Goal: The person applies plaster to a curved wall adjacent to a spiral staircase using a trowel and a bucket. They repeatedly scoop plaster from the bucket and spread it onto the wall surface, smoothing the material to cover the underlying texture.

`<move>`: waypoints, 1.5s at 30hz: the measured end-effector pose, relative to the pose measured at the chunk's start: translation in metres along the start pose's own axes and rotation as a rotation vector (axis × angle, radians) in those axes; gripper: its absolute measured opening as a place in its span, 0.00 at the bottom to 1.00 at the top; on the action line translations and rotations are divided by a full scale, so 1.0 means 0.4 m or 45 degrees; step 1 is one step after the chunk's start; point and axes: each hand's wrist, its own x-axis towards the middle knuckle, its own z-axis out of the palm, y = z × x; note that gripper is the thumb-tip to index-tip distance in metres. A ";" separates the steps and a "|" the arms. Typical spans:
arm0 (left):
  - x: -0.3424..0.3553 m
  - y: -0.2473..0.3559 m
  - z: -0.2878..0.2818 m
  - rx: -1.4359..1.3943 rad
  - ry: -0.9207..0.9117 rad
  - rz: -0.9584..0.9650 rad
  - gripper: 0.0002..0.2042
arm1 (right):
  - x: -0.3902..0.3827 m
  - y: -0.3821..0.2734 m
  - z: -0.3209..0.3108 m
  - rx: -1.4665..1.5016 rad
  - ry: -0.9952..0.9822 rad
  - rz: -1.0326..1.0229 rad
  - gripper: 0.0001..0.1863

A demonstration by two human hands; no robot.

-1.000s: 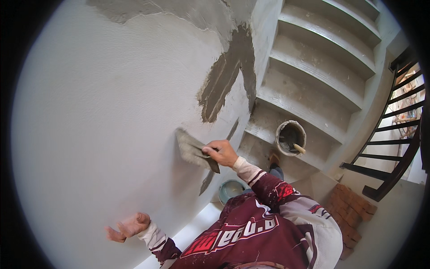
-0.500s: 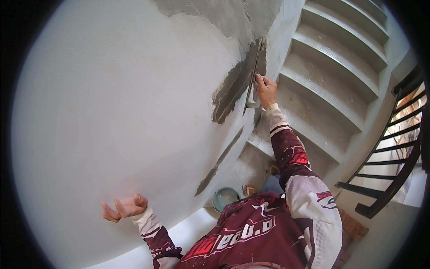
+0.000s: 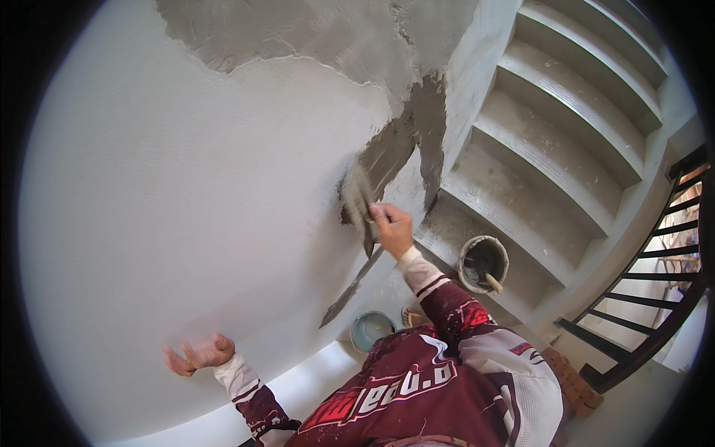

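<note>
My right hand (image 3: 394, 227) grips a plastering trowel (image 3: 359, 201), its blade blurred by motion near the wall. Dark wet mortar (image 3: 387, 153) runs along the wall beside the blade, joining a lighter grey plaster patch (image 3: 313, 33) higher up. A thin strip of mortar (image 3: 350, 290) slants down below the trowel. On the left, my left hand (image 3: 199, 355) is held palm up near the white wall (image 3: 186, 208), fingers apart and loosely curled, with nothing in it.
A bucket of grey mortar (image 3: 482, 264) with a wooden-handled tool (image 3: 493, 282) stands on a lower stair. Concrete steps (image 3: 551, 134) climb at the right, beside a dark railing (image 3: 648, 298). Near my feet sits a blue-green bucket (image 3: 372, 331). Reddish bricks (image 3: 570, 381) lie at the lower right.
My right hand has brought the trowel down and left along the wall. The mortar bucket on the stair, earlier hidden behind my arm, now shows. My left hand has dropped slightly.
</note>
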 end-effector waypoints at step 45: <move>-0.012 -0.022 -0.016 -0.113 0.067 -0.020 0.24 | 0.237 0.183 -0.191 0.386 0.103 0.480 0.18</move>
